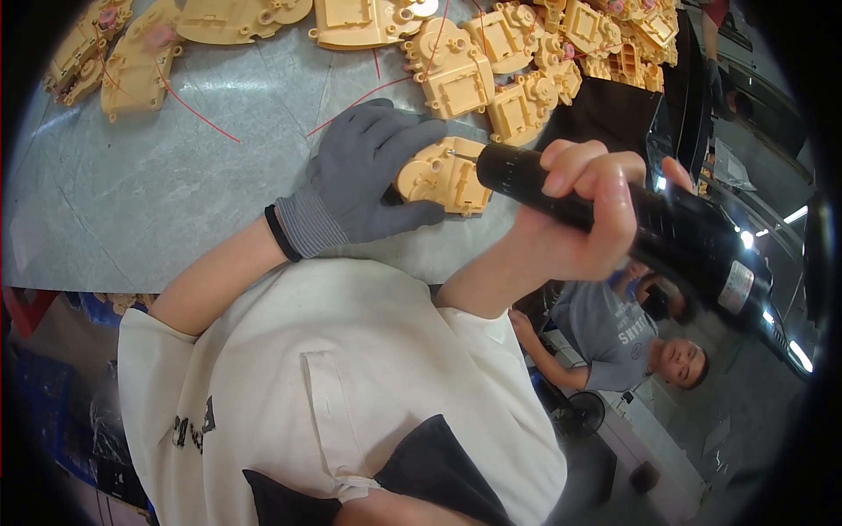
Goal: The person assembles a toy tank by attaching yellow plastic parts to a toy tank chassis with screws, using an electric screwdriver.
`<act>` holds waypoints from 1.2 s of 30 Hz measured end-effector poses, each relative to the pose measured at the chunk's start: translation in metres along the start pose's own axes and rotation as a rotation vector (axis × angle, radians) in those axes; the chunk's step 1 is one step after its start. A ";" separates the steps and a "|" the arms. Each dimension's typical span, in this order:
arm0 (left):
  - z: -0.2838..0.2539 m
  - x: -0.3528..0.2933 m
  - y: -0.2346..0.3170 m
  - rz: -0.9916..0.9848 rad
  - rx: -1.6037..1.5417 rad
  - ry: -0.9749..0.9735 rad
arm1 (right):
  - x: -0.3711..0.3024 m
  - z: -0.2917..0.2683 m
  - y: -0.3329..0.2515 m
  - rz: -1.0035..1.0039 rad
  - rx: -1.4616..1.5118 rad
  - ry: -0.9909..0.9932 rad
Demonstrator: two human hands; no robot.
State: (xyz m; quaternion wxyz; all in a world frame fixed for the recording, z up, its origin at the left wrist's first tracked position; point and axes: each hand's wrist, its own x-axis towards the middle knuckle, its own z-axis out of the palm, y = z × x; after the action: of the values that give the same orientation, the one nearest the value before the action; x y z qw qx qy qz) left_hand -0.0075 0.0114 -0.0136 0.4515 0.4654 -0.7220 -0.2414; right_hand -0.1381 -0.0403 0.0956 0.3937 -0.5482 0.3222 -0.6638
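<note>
My left hand [373, 171], in a grey knitted glove, grips a yellow plastic housing [445, 180] from its left side, fingers along the far edge and thumb along the near edge. The housing lies on the grey tabletop. Bare and wrapped round a black electric screwdriver [526, 175], my right hand [592, 202] is closed. The screwdriver is tilted, its thin bit pointing left onto the upper part of the housing. Whether a screw sits under the bit is too small to tell.
More yellow housings [452, 70] with thin red wires [197, 114] lie along the table's far side, piled at the far right. A black box or tray [614, 110] stands beside the pile. Another person in a grey shirt [605, 329] is at the right, near a fan [583, 412].
</note>
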 end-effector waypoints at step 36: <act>-0.003 0.003 -0.003 0.009 -0.114 0.007 | -0.001 0.000 0.002 -0.028 -0.005 -0.007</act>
State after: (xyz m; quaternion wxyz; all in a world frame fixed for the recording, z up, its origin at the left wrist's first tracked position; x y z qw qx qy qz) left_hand -0.0045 0.0075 -0.0131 0.4811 0.4367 -0.7074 -0.2785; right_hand -0.1381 -0.0404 0.0933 0.3841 -0.5558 0.3148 -0.6666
